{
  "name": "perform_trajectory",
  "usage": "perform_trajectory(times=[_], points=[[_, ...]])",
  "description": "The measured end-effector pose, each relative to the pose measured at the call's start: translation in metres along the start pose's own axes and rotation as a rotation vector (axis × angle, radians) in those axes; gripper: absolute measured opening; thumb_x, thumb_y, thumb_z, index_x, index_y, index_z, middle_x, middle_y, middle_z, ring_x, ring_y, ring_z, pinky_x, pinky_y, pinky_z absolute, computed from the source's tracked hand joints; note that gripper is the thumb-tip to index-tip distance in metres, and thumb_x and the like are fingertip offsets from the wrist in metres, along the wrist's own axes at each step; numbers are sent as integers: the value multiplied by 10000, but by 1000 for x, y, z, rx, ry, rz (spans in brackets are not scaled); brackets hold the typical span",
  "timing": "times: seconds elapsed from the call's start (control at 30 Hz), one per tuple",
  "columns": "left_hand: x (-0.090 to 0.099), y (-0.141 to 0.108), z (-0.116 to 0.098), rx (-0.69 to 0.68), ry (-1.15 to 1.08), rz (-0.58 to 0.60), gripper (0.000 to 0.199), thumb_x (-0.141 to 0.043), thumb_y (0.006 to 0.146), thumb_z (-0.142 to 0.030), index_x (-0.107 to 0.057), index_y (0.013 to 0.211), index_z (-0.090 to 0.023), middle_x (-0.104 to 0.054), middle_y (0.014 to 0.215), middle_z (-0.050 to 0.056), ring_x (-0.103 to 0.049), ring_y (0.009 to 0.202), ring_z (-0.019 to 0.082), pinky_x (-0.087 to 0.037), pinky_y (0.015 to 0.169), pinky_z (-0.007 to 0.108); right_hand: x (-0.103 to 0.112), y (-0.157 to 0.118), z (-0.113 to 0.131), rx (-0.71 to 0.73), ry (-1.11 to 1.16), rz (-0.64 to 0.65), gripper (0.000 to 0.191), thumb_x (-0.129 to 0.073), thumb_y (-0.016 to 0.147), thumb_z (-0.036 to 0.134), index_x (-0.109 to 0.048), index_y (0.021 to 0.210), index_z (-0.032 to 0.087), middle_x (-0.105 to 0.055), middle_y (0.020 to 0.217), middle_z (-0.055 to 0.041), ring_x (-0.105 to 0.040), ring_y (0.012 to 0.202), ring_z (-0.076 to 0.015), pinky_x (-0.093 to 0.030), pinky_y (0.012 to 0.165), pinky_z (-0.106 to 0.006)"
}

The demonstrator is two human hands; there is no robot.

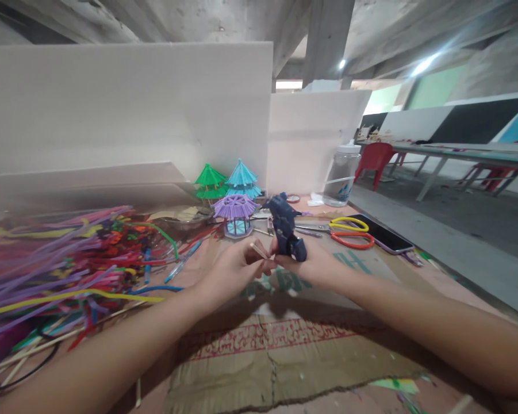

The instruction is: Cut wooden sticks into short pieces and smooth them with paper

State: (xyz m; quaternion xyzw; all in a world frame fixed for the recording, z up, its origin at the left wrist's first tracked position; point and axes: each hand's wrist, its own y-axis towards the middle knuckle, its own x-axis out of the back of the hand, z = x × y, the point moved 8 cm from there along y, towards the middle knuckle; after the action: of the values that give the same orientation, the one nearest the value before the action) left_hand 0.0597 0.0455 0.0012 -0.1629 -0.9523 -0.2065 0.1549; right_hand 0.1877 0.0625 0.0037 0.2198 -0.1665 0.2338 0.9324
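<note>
My left hand (250,260) is closed, pinching a short thin pale wooden stick (259,250) between thumb and fingers. Close against it, my right hand (304,265) is also closed, its fingertips meeting the left ones near the stick. A dark blue tool (283,221), gun-like in outline, rises from the right hand; blur hides its exact kind. Both hands are above a cardboard sheet (310,368) with red and green print. Just beyond them stands a small purple pavilion model (236,208), with a green one (208,181) and a light blue one (242,177) behind.
A heap of coloured fuzzy craft stems (69,259) lies at left, near a blue pen (183,261). To the right are scissors (349,233) with yellow and red handles, a phone (386,234) and a clear bottle (340,178). White panels (125,103) stand behind.
</note>
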Motion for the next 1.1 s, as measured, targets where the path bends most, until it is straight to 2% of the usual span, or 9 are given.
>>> perform_trajectory(times=[0.2,0.37,0.47,0.53,0.6,0.67,0.77,0.83,1.1], points=[[-3,-3,-3,-34,33,16,262,-711,844,-389,-609,736,-173,-620,707,3,-595,671,142,-462,622,249,0,0,-12,-117,104,-6,196,-740,713,260,-614,854,207,-652,798,-1,-591,717,-164,-499,689,-306],[-2,-3,1,-24,62,-21,218,-711,850,-346,-632,750,-170,-653,736,8,-624,707,153,-469,644,253,-3,0,-5,-103,128,90,189,-730,734,302,-630,856,197,-633,747,-1,-582,709,-164,-477,676,-298],[-2,-1,-2,-33,79,-16,201,-697,874,-346,-664,785,-169,-676,749,12,-633,705,153,-473,637,250,2,0,3,-111,123,85,181,-718,733,272,-614,859,195,-616,749,1,-565,693,-157,-463,659,-292],[3,0,-6,-48,86,-33,186,-677,903,-359,-687,928,-174,-705,820,20,-658,749,159,-495,658,250,6,0,7,-144,70,87,163,-711,730,239,-611,850,195,-606,764,4,-557,699,-152,-462,673,-294],[16,0,-9,-77,142,-99,312,-656,938,-378,-632,1188,-193,-731,947,35,-688,816,167,-522,686,253,12,1,8,-195,6,70,158,-710,724,216,-615,847,192,-611,796,-1,-563,734,-157,-466,720,-307],[30,1,-13,-160,334,-152,401,-609,987,-380,-538,1347,-219,-735,1054,54,-704,850,167,-535,688,256,18,3,5,-250,-27,32,176,-713,711,212,-622,859,189,-625,841,-12,-578,779,-169,-470,778,-331],[27,0,-20,-436,842,-58,218,-503,1045,-268,-667,1179,-216,-735,1063,73,-698,900,187,-533,747,291,24,5,1,-282,-25,-9,215,-717,694,227,-629,888,191,-640,894,-22,-595,824,-184,-475,832,-354],[25,-2,-18,-528,982,-13,217,-506,1032,-206,-710,1107,-198,-737,1035,91,-687,927,221,-524,789,333,25,6,0,-281,-23,-13,228,-718,691,235,-629,897,193,-642,904,-24,-597,827,-184,-480,837,-357],[28,1,-29,-500,1078,-1,220,-529,1010,-221,-739,1002,-155,-749,926,105,-675,821,241,-483,708,323,32,6,6,-216,-52,-7,203,-724,721,257,-646,898,194,-678,891,-34,-636,833,-199,-523,814,-375]])
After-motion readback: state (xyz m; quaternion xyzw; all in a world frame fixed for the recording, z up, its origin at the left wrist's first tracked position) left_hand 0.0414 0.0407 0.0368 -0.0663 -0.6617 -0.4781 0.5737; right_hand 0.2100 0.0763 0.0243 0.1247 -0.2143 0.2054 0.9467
